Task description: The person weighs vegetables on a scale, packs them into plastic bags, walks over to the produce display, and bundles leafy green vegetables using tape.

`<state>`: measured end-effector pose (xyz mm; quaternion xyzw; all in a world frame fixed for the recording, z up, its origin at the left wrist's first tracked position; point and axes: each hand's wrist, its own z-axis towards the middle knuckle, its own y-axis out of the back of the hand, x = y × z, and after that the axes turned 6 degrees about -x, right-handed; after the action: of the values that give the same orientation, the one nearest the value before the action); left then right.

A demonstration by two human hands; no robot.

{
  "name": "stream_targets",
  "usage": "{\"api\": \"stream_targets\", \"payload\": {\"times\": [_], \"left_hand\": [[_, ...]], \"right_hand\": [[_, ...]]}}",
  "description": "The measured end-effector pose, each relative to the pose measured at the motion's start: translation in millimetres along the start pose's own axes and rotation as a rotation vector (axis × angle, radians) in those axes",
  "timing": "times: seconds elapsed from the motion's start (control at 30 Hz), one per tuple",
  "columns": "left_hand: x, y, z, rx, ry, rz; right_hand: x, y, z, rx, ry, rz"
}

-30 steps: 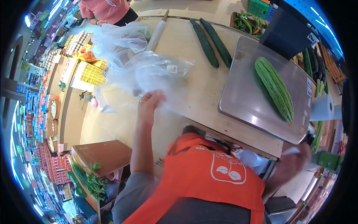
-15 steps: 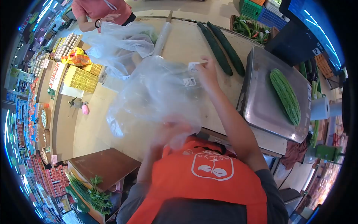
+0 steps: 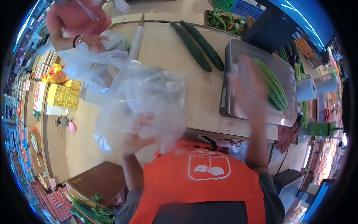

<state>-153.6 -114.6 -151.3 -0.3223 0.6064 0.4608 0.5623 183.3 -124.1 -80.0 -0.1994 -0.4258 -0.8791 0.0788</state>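
Observation:
My left hand (image 3: 140,136) is closed on the near edge of a clear plastic bag (image 3: 153,89), which bears white labels and hangs over the counter's front edge. Motion smears my right hand (image 3: 248,80), and its fingers cannot be made out; it is over the left part of the metal scale (image 3: 238,108). Beside it on the scale lies a green bitter melon (image 3: 274,87). Two long dark green cucumbers (image 3: 192,46) (image 3: 205,44) lie side by side on the counter (image 3: 201,100).
Across the counter stands a person in a pink top (image 3: 78,18), one hand (image 3: 95,42) on other plastic bags (image 3: 93,67). A bag roll (image 3: 136,41) lies nearby. Behind the scale is a dark monitor (image 3: 272,30); paper rolls (image 3: 306,89) are at its right.
My right hand has moved from the bag's label to over the scale. My left hand still has the bag. The other person's hand has come down onto the bags at the left.

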Motion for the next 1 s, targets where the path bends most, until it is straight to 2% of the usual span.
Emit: {"api": "stream_targets", "payload": {"times": [0.07, 0.13, 0.17, 0.23, 0.3, 0.37, 0.4, 0.43, 0.5, 0.57, 0.6, 0.67, 0.73, 0.83, 0.87, 0.93, 1.0], "left_hand": [[-1, 24, 7, -0.125, 0.027, 0.080], [1, 37, 25, -0.246, 0.000, 0.209], [9, 42, 38, -0.302, -0.042, 0.297], [57, 51, 69, -0.377, -0.439, 0.545], [69, 46, 86, -0.324, -0.306, 0.244], [65, 41, 89, -0.239, -0.106, -0.297], [60, 42, 88, -0.175, 0.028, -0.683], [58, 41, 84, -0.101, 0.164, -1.069], [89, 42, 89, -0.147, -0.031, -0.194], [116, 32, 88, -0.190, -0.042, 0.202], [117, 19, 85, -0.233, -0.066, 0.213], [101, -11, 74, -0.322, -0.104, -0.002], [78, -34, 52, -0.380, -0.102, -0.409], [49, -49, 11, -0.445, -0.069, -0.933], [45, -52, 0, -0.472, -0.068, -1.021], [40, -56, -14, -0.521, -0.078, -1.115], [41, -55, -20, -0.552, -0.071, -1.013]], "right_hand": [[-50, 53, 2, 0.150, -0.021, -0.360], [-81, 65, -2, 0.218, 0.003, -0.587], [-90, 65, 3, 0.232, -0.044, -0.571], [-107, 61, 16, 0.261, -0.136, -0.541], [-120, 59, 29, 0.320, -0.166, -0.383], [-117, 65, 30, 0.322, -0.135, -0.291], [-106, 70, 27, 0.236, -0.096, -0.149], [-92, 78, 27, 0.259, -0.158, 0.170], [-54, 94, 29, 0.320, -0.299, 0.810], [12, 85, 21, 0.356, -0.158, 1.165], [43, 74, 14, 0.482, -0.178, 1.374], [81, 46, 6, 0.727, 0.103, 1.529], [104, 4, -20, 0.818, 0.428, 1.468], [121, -46, -51, 0.703, 0.668, 1.303], [122, -60, -55, 0.647, 0.770, 1.212], [113, -82, -56, 0.570, 0.798, 1.058], [101, -93, -55, 0.493, 0.815, 0.923]]}}
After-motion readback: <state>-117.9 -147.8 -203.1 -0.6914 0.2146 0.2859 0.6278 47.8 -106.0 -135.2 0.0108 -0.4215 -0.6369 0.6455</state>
